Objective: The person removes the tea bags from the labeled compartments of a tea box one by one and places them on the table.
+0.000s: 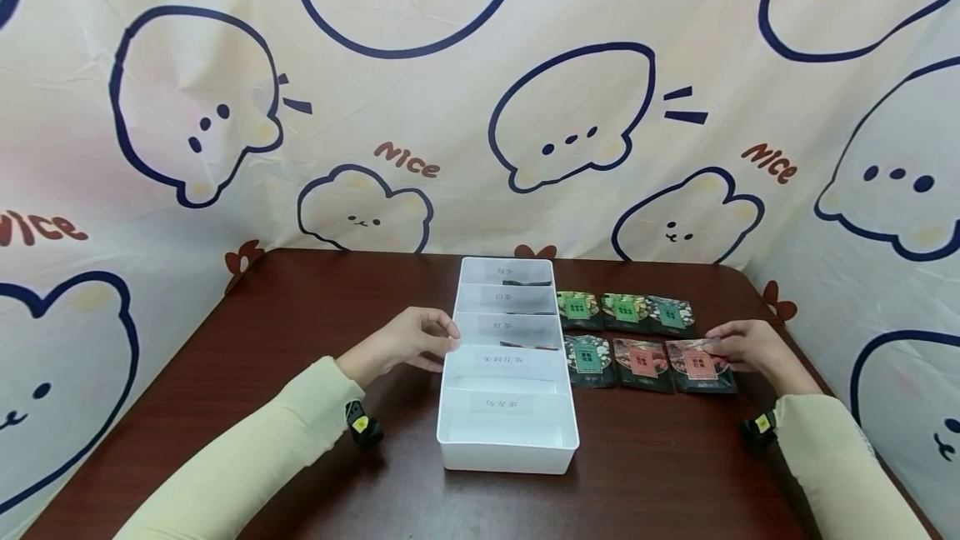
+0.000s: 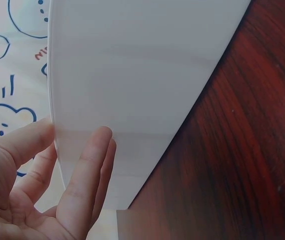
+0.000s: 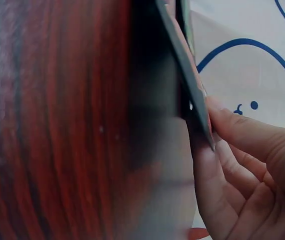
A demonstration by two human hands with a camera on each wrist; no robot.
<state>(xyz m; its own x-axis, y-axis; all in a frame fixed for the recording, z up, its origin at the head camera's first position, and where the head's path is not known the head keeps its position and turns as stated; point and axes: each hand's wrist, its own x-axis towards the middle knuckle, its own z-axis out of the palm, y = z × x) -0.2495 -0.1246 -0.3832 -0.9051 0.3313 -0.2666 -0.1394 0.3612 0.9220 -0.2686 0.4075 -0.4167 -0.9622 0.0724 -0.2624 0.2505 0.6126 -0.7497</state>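
A long white divided box point(image 1: 506, 458) stands on the table, paper labels across its compartments. My left hand point(image 1: 408, 340) pinches the box's left rim; in the left wrist view its fingers point(image 2: 85, 185) lie along the outer wall. On the right, my right hand point(image 1: 750, 347) pinches the right edge of a dark sachet with a red label point(image 1: 699, 367). Thumb and finger grip the sachet point(image 3: 195, 95), seen edge-on in the right wrist view. Another red-labelled sachet point(image 1: 642, 363) and a teal-labelled one point(image 1: 588, 359) lie left of it.
Behind that row lie two green-labelled sachets point(image 1: 577, 309) point(image 1: 627, 312) and a teal-labelled one point(image 1: 672, 315). Thin dark edges point(image 1: 528, 347) show in some of the box's far compartments. A cartoon-printed cloth point(image 1: 457, 123) hangs around the brown table point(image 1: 300, 307).
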